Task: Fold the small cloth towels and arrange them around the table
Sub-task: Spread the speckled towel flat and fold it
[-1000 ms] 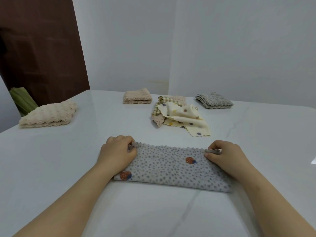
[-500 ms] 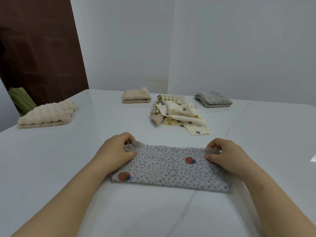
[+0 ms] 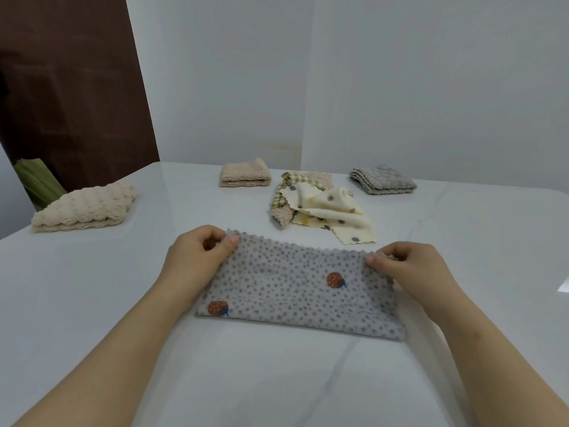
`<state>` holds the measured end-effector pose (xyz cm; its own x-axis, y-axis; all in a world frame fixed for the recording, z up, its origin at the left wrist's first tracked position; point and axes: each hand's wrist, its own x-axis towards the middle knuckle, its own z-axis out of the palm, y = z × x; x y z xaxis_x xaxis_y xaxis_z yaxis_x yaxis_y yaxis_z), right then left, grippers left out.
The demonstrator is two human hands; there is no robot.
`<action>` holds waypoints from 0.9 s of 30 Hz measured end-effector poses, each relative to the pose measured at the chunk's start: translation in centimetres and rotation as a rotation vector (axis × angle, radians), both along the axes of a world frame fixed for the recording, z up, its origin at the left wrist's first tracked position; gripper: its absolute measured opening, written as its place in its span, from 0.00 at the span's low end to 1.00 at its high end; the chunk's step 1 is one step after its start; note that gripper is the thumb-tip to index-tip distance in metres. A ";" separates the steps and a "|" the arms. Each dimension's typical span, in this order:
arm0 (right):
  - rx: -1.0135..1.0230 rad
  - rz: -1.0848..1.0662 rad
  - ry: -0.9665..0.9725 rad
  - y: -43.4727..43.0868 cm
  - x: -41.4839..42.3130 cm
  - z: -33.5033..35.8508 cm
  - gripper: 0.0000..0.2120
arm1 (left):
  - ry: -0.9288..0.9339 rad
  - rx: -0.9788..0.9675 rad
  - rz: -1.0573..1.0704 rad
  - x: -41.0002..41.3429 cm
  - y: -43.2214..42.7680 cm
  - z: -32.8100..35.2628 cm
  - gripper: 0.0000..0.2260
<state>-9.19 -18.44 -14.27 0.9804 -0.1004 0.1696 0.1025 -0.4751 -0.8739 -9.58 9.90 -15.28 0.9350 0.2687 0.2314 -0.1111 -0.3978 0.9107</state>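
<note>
Grey dotted towel [image 3: 295, 291], folded, lay on the white table [image 3: 92, 303] between the hands. The left hand [image 3: 197, 257] pinched its far left corner; the right hand [image 3: 409, 266] pinched its far right corner. Beyond the hands lay a loose cream spotted cloth [image 3: 332, 211] and, farther off, a folded beige towel [image 3: 244, 173].

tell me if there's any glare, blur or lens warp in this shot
Head view: soft, even light, faint shadows; the glossy table shows sheen and one bright glare patch at its right edge; the wide lens stretches the forearms near the bottom corners; the dotted cloth looks sharp, no motion blur.
</note>
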 end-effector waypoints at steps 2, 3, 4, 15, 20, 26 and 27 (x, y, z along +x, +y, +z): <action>0.148 -0.018 -0.077 0.2 -0.1 0.4 0.07 | -0.049 -0.136 0.009 -0.1 -0.1 0.5 0.08; 0.207 -0.021 -0.110 0.2 -0.2 0.6 0.07 | -0.074 -0.198 0.007 -0.1 -0.1 0.8 0.07; 0.259 -0.021 -0.137 0.3 -0.2 0.8 0.07 | -0.096 -0.247 0.005 -0.1 -0.1 1.0 0.07; 0.534 0.040 -0.359 0.5 -0.8 2.0 0.14 | -0.283 -0.464 -0.074 -0.5 0.3 1.9 0.10; 0.518 0.049 -0.371 0.7 -1.1 2.2 0.17 | -0.273 -0.490 -0.068 -0.5 0.3 1.9 0.14; 0.503 0.028 -0.388 0.7 -1.2 2.1 0.10 | -0.239 -0.526 -0.067 -0.4 0.0 1.8 0.12; 0.503 0.028 -0.385 0.7 -1.2 2.1 0.09 | -0.235 -0.522 -0.065 -0.4 0.0 1.8 0.12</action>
<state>-10.41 -17.77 -12.14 0.8618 -0.2348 0.4496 0.4606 -0.0086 -0.8876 -10.02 9.86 -13.44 0.8929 0.3465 0.2876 -0.3438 0.1122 0.9323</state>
